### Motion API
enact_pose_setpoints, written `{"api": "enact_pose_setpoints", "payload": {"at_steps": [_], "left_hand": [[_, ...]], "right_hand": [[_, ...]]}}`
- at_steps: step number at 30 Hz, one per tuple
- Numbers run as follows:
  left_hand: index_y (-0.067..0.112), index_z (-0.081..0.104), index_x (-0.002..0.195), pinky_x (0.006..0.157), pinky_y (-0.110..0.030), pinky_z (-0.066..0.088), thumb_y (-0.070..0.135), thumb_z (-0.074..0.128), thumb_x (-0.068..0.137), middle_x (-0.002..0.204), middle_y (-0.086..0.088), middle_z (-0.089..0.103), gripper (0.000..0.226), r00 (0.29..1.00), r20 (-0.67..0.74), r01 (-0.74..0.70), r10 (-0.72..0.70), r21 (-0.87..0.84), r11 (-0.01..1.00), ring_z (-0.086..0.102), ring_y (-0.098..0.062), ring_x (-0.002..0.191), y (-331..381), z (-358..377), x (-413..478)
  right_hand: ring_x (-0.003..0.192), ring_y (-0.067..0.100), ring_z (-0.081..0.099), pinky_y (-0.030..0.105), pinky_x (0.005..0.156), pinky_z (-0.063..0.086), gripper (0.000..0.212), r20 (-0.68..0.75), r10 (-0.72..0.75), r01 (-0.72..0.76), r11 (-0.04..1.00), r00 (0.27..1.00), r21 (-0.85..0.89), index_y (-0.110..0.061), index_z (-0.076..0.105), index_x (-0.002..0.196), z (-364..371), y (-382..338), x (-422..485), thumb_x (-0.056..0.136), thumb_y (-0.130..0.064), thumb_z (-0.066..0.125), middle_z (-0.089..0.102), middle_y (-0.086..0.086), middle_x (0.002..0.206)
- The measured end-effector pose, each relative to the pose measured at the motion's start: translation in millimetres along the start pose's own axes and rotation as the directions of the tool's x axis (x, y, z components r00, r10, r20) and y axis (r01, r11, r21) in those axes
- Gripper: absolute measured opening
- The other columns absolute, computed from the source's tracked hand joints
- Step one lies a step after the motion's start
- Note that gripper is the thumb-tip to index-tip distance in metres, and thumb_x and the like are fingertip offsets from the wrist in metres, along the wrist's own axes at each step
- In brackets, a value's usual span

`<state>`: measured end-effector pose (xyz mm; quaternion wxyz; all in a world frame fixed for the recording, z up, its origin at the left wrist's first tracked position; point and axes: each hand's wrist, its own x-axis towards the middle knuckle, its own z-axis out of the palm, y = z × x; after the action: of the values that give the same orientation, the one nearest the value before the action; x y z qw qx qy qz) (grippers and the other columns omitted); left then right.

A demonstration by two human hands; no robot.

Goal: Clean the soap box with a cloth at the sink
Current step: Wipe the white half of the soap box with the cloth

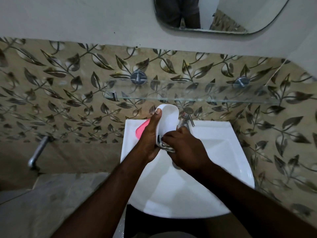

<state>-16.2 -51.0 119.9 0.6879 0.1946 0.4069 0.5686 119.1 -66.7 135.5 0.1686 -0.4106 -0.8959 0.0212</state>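
A white oval soap box [168, 119] is held upright over the back of the white sink [221, 157], its hollow side facing right. My left hand [151, 134] grips it from the left, thumb on its upper rim. My right hand [186, 148] presses a striped grey-and-white cloth [165, 145] against the lower end of the box. Most of the cloth is hidden under my fingers.
A pink piece [141, 130], seemingly a soap or a lid, lies on the sink's back left corner behind my left hand. A chrome tap [186, 118] stands just right of the box. A glass shelf [188, 93] hangs above, a mirror [221, 14] higher, and a wall tap [38, 152] at left.
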Motion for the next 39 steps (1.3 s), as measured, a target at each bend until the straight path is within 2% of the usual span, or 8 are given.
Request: {"api": "enact_pose_setpoints", "payload": {"at_steps": [5, 9, 15, 18, 23, 28, 32, 39], "left_hand": [[0.018, 0.058, 0.129, 0.090, -0.042, 0.054, 0.060, 0.066, 0.070, 0.117, -0.016, 0.069, 0.074, 1.000, -0.027, -0.006, 0.007, 0.017, 1.000, 0.066, -0.031, 0.105, 1, 5, -3], [0.012, 0.059, 0.130, 0.084, -0.040, 0.058, 0.066, 0.066, 0.067, 0.118, -0.023, 0.067, 0.083, 0.999, -0.052, -0.016, 0.013, -0.055, 0.998, 0.069, -0.032, 0.099, -7, -5, -6], [0.018, 0.054, 0.133, 0.081, -0.043, 0.057, 0.062, 0.071, 0.068, 0.125, -0.019, 0.064, 0.080, 1.000, -0.025, 0.016, -0.018, -0.056, 0.998, 0.066, -0.032, 0.104, -3, -10, -3], [0.017, 0.061, 0.126, 0.088, -0.042, 0.056, 0.061, 0.065, 0.074, 0.115, -0.019, 0.069, 0.069, 0.998, -0.042, 0.043, -0.043, -0.001, 0.999, 0.069, -0.030, 0.095, -6, -8, -5], [-0.004, 0.069, 0.095, 0.068, -0.030, 0.057, 0.071, 0.059, 0.075, 0.074, -0.018, 0.071, 0.078, 0.999, -0.043, 0.028, -0.027, 0.025, 0.999, 0.069, -0.024, 0.067, -11, -6, -9], [0.013, 0.060, 0.126, 0.084, -0.042, 0.055, 0.071, 0.059, 0.073, 0.110, -0.019, 0.069, 0.078, 0.996, -0.083, 0.039, -0.042, -0.029, 0.999, 0.068, -0.030, 0.095, -6, 1, -7], [0.015, 0.064, 0.121, 0.091, -0.045, 0.055, 0.065, 0.065, 0.071, 0.109, -0.017, 0.071, 0.071, 0.995, -0.100, 0.006, -0.010, -0.031, 1.000, 0.069, -0.031, 0.099, -11, 6, -10], [0.002, 0.066, 0.117, 0.075, -0.033, 0.058, 0.063, 0.055, 0.076, 0.095, -0.019, 0.072, 0.074, 0.998, -0.021, -0.053, 0.054, 0.037, 0.998, 0.070, -0.028, 0.086, -13, 12, -18]], "right_hand": [[0.082, 0.022, 0.062, 0.032, 0.062, 0.049, 0.013, -0.035, 0.184, -0.171, 0.955, 0.982, 0.242, -0.023, 0.068, 0.088, 5, -11, 3, 0.079, -0.016, 0.062, 0.071, -0.004, 0.085], [0.065, 0.015, 0.061, 0.033, 0.064, 0.049, 0.007, 0.192, 0.330, -0.347, 0.514, 0.924, 0.784, -0.012, 0.066, 0.080, -3, -26, 7, 0.080, -0.010, 0.059, 0.067, 0.003, 0.070], [0.092, 0.026, 0.058, 0.037, 0.068, 0.051, 0.021, 0.094, 0.026, -0.029, 0.999, 0.995, 0.031, -0.027, 0.064, 0.105, 4, -7, 0, 0.086, -0.023, 0.059, 0.067, -0.006, 0.100], [0.085, 0.028, 0.063, 0.042, 0.070, 0.051, 0.012, 0.049, 0.099, -0.108, 0.969, 0.994, 0.222, -0.019, 0.062, 0.092, 6, -19, 0, 0.082, -0.021, 0.056, 0.067, 0.001, 0.086], [0.070, 0.018, 0.062, 0.037, 0.067, 0.051, 0.008, 0.337, 0.363, -0.446, 0.277, 0.869, 0.851, -0.006, 0.063, 0.084, -7, -27, 8, 0.077, -0.010, 0.059, 0.066, 0.010, 0.074], [0.085, 0.023, 0.061, 0.036, 0.068, 0.049, 0.016, 0.114, 0.077, -0.097, 0.979, 0.991, 0.181, -0.024, 0.061, 0.098, -3, -12, -5, 0.083, -0.022, 0.056, 0.066, -0.002, 0.087], [0.083, 0.028, 0.063, 0.039, 0.069, 0.051, 0.011, 0.063, 0.150, -0.159, 0.971, 0.987, 0.180, -0.022, 0.060, 0.091, 0, -17, -6, 0.082, -0.018, 0.056, 0.067, 0.002, 0.083], [0.075, 0.025, 0.066, 0.039, 0.073, 0.053, 0.013, 0.427, 0.368, -0.481, 0.064, 0.826, 0.874, -0.004, 0.065, 0.090, -12, -20, 5, 0.082, 0.001, 0.057, 0.069, 0.014, 0.083]]}}
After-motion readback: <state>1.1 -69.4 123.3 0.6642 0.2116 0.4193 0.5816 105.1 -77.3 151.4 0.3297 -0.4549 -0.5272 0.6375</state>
